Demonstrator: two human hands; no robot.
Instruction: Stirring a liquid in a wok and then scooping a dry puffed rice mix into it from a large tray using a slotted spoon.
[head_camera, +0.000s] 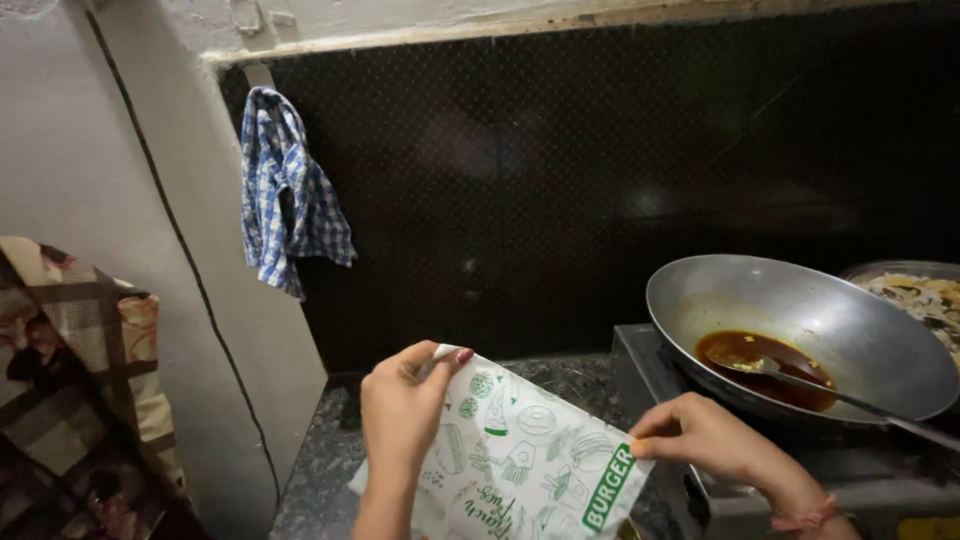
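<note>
My left hand (400, 415) grips the top left corner of a white paper bag (520, 465) printed with green food drawings. My right hand (705, 440) pinches the bag's right edge near a green label. The bag is held tilted above a dark speckled counter (320, 460). Just right of my right hand sits a grey metal wok (800, 310) on a stove, holding dark brown sauce (765, 360) and a metal spoon (840, 395).
A blue and white checked cloth (285, 195) hangs on the wall at the upper left. A patterned fabric (75, 370) fills the left edge. Behind the wok, at the far right, a dish of pale food (920, 295) shows. The backsplash is black.
</note>
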